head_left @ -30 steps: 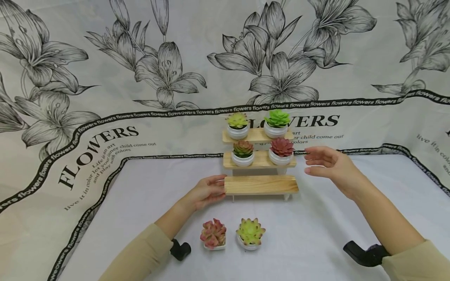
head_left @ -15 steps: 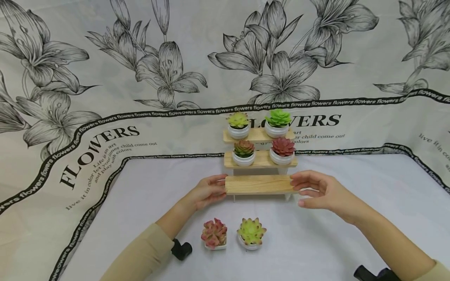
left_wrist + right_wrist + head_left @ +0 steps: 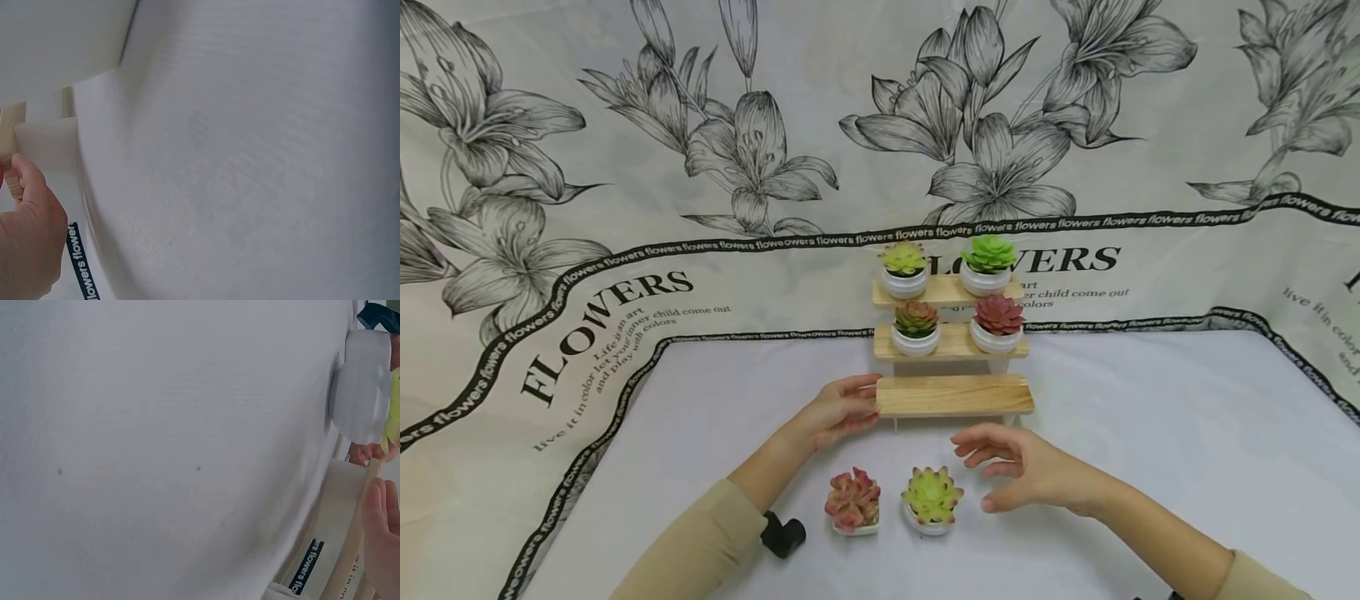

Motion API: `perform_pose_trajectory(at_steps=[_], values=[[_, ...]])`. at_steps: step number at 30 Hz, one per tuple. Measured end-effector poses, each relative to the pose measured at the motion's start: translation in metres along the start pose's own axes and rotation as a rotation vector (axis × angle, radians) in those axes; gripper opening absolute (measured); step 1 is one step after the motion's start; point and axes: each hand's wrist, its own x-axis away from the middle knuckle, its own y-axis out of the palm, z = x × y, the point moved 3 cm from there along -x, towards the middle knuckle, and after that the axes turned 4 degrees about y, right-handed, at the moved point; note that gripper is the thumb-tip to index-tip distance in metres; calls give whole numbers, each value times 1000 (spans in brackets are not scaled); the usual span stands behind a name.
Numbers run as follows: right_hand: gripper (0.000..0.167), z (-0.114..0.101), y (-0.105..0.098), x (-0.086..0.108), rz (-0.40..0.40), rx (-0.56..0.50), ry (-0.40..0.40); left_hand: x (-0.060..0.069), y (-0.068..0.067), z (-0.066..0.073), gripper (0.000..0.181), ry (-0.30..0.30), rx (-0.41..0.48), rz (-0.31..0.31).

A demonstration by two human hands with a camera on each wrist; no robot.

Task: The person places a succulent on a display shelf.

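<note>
A three-tier wooden plant stand (image 3: 955,396) stands near the back of the white table. My left hand (image 3: 838,408) grips the left end of its lowest board; in the left wrist view the thumb (image 3: 31,178) lies against the wood. In front of the stand are two potted artificial succulents, a pink-red one (image 3: 853,502) and a yellow-green one (image 3: 932,496). My right hand (image 3: 1030,475) is held just right of the yellow-green succulent, fingers loosely bent and holding nothing. Its white pot (image 3: 362,387) shows at the right edge of the right wrist view.
The top board bears a yellow-green succulent (image 3: 904,260) and a bright green one (image 3: 988,254). On the middle board sit a green-red succulent (image 3: 916,319) and a dark red one (image 3: 997,315). Behind hangs a flower-printed cloth (image 3: 805,167).
My right hand has come down from the right of the middle board, past the lowest board's right end, towards the yellow-green succulent in front. The left hand has stayed on the stand.
</note>
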Motion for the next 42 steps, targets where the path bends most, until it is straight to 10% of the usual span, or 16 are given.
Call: perform_pose_trajectory(at_steps=[15, 42], values=[[85, 22, 29, -22, -37, 16, 39, 0, 0, 0, 56, -11, 7, 13], [65, 20, 41, -33, -80, 4, 67, 0, 0, 0, 56, -8, 19, 5]])
